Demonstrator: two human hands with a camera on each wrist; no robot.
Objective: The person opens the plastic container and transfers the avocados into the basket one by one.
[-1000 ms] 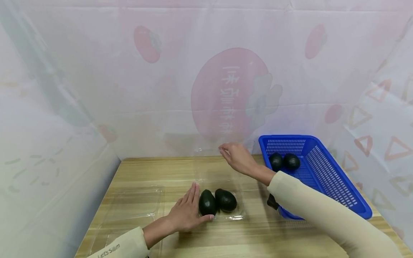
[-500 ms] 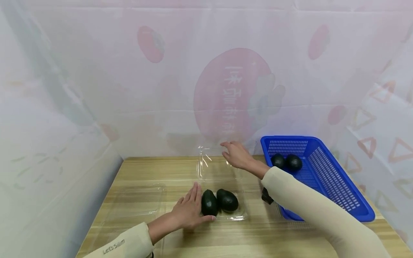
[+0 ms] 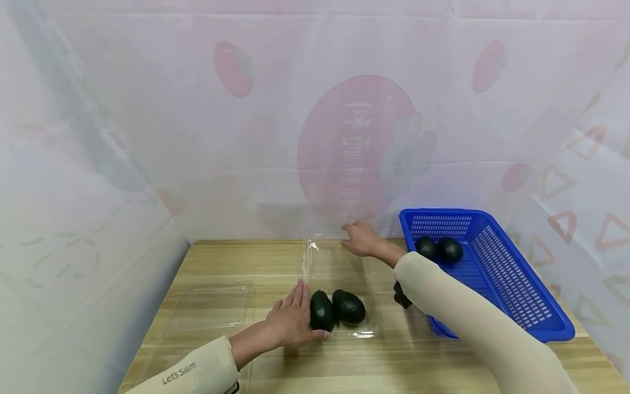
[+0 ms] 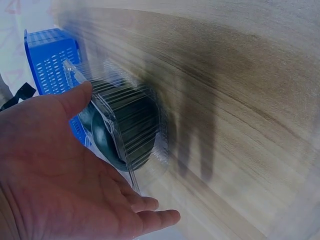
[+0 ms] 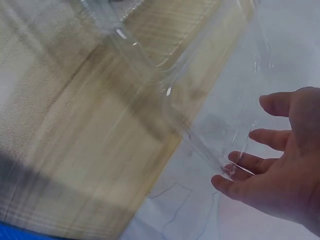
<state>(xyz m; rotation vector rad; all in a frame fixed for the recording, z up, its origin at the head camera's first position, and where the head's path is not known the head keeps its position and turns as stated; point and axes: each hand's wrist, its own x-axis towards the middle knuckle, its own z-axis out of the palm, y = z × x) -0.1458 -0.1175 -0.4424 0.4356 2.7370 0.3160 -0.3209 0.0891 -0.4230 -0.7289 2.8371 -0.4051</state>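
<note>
Two dark green avocados, a left avocado [image 3: 322, 311] and a right avocado [image 3: 349, 307], lie side by side in the base of a clear plastic clamshell container [image 3: 366, 332]. Its lid [image 3: 315, 257] leans back behind them, hinged open. My left hand [image 3: 290, 322] rests against the container's left side, fingers straight and thumb along its front; the left wrist view shows the ribbed wall close to the thumb. At the lid's far right corner is my right hand [image 3: 361, 239], its fingers spread and loosely bent, fingertips touching or just behind the lid's edge in the right wrist view.
A blue plastic basket [image 3: 512, 273] with two avocados [image 3: 450, 249] inside stands on the right of the wooden table [image 3: 236, 257]. Another clear container [image 3: 211, 306] lies open at the left. A printed curtain [image 3: 246, 137] hangs behind the table.
My right hand has gone from pinching the lid's far edge to loosely spread fingers beside it. The lid's far edge sits slightly lower. My left hand stays at the container.
</note>
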